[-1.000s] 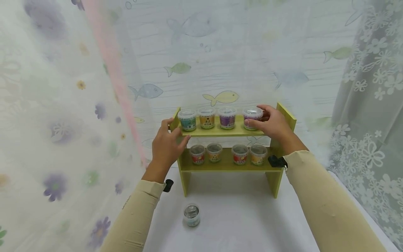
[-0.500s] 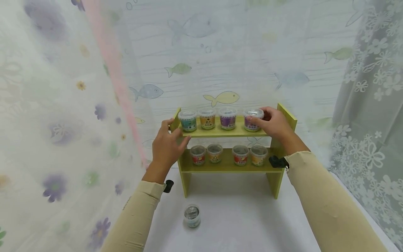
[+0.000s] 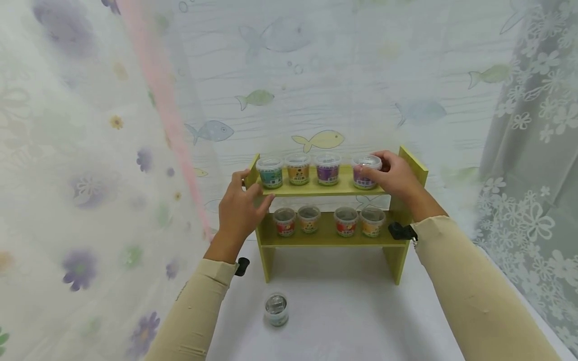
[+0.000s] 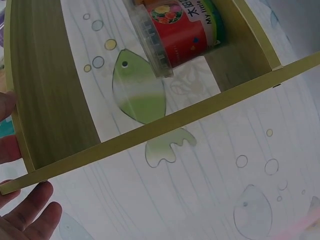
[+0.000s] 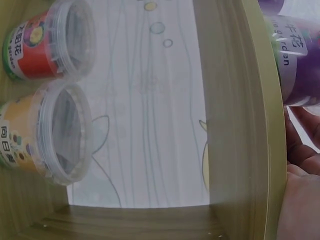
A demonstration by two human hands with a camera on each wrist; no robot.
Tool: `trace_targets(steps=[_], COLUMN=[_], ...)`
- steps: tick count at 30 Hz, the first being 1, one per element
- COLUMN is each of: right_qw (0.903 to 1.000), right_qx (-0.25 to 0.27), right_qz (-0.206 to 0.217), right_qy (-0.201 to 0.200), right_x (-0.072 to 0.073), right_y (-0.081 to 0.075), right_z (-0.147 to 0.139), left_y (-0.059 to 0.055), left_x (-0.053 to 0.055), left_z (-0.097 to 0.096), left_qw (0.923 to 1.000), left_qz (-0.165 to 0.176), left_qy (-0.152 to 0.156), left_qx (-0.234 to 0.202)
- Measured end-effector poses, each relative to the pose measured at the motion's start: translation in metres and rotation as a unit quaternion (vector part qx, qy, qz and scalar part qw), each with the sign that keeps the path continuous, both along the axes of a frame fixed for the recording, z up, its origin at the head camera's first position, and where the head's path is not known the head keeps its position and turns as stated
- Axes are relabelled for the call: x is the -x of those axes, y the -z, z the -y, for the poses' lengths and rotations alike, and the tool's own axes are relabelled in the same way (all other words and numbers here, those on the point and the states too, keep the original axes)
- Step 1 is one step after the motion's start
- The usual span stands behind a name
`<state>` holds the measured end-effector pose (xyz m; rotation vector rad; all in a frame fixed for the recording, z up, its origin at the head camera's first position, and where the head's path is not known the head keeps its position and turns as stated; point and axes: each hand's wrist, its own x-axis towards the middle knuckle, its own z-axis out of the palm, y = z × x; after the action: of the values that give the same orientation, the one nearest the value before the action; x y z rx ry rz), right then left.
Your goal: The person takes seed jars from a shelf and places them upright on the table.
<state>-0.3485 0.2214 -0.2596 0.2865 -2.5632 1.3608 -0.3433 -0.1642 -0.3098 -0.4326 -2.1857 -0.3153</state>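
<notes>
My right hand (image 3: 397,178) holds a clear-lidded plastic tub with a purple label (image 3: 365,173) at the right end of the upper board, thumb in front. In the right wrist view, part of this purple tub (image 5: 300,60) shows past the board, beside my fingers. My left hand (image 3: 239,208) grips the left end of the yellow-green two-tier shelf (image 3: 316,191), its fingertips on both sides of the wood in the left wrist view. Nearest to it stands a teal-labelled tub (image 3: 271,175). An orange-labelled tub (image 3: 298,173) and another purple tub (image 3: 327,173) follow to the right.
Red- and orange-labelled tubs stand on the lower board, among them a red one (image 3: 345,225) and an orange one (image 3: 373,225). Another tub (image 3: 276,311) is on the white tabletop (image 3: 343,316), front left of the shelf. Patterned curtains (image 3: 316,75) hang behind and beside.
The purple tub in my right hand has shifted slightly right, widening the space beside the other purple tub. My left hand stays at the shelf's left end.
</notes>
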Motion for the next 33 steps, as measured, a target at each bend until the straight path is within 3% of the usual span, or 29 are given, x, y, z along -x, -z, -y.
trace_targets(steps=[9, 17, 27, 33], right_qw=[0.9999, 0.9998, 0.9976, 0.995], right_qx=[0.015, 0.013, -0.001, 0.009], right_qz=[0.005, -0.002, -0.067, -0.1], right_qy=[0.005, 0.013, 0.021, 0.0], right_x=[-0.001, -0.004, -0.013, -0.021], right_y=[0.0, -0.003, 0.0, 0.005], right_z=[-0.001, 0.002, 0.007, 0.015], left_y=[-0.002, -0.002, 0.0, -0.001], left_x=[-0.001, -0.002, -0.001, 0.0], left_z=[-0.002, -0.002, -0.001, -0.002], left_qw=[0.9999, 1.0, 1.0, 0.9999], left_qz=[-0.005, 0.004, 0.008, 0.009], left_qy=[0.01, -0.004, -0.003, -0.008], left_qx=[0.0, 0.006, 0.003, 0.002])
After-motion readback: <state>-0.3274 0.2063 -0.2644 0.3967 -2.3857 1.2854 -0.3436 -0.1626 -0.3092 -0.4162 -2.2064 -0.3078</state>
